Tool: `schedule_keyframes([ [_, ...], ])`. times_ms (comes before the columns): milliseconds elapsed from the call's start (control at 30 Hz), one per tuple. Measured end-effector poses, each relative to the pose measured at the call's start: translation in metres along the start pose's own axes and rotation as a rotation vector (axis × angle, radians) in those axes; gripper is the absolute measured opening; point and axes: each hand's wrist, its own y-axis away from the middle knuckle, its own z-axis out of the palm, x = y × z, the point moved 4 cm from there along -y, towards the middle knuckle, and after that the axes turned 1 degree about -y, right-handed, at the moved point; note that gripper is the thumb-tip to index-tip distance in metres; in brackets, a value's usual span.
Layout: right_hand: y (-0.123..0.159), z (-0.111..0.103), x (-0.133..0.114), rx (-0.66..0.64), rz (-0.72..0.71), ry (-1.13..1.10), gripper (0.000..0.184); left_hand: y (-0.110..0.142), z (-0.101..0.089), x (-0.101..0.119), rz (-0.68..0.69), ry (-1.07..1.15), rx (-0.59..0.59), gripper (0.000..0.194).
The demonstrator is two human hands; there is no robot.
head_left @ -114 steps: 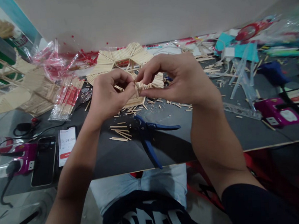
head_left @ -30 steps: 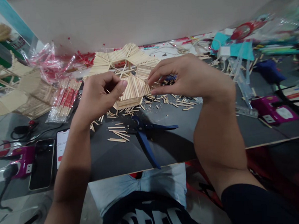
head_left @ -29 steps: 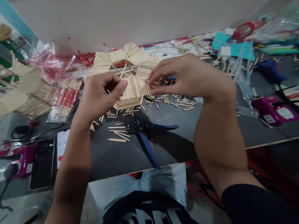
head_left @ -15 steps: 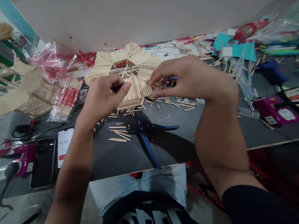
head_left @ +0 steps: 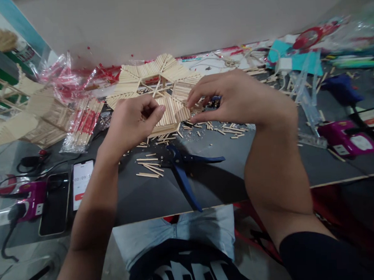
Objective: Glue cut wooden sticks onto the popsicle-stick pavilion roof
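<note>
Flanking one stick model (head_left: 171, 111), one cutter (head_left: 181, 170) nearby: left hand (head_left: 133, 120), grip unclear; right hand (head_left: 239, 96), open.

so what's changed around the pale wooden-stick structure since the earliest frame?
The hands have parted: left hand slightly left, right hand rightward to the near panel's right edge. Can't tell whether anything was let go. The pale wooden-stick structure, blue-handled cutting tool and short loose wooden sticks stayed put.

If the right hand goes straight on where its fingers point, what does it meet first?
The right hand would probably meet the wooden stick model first; whether they touch now is unclear.
</note>
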Motion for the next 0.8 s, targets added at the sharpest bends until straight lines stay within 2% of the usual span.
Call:
schedule_keyframes([
  [200, 0.0003, 0.0004, 0.0002, -0.001, 0.032, -0.028, 0.028, -0.0001, 0.0013, -0.0014, -0.006, -0.009, -0.007, 0.018],
  [500, -0.0004, 0.001, -0.001, -0.001, 0.005, 0.02, 0.024, -0.0003, 0.0016, -0.0016, 0.006, -0.011, -0.003, 0.018],
  [800, 0.002, -0.0005, 0.003, 0.001, 0.025, -0.008, 0.032, -0.0001, 0.0013, -0.0022, 0.01, 0.002, -0.023, 0.017],
])
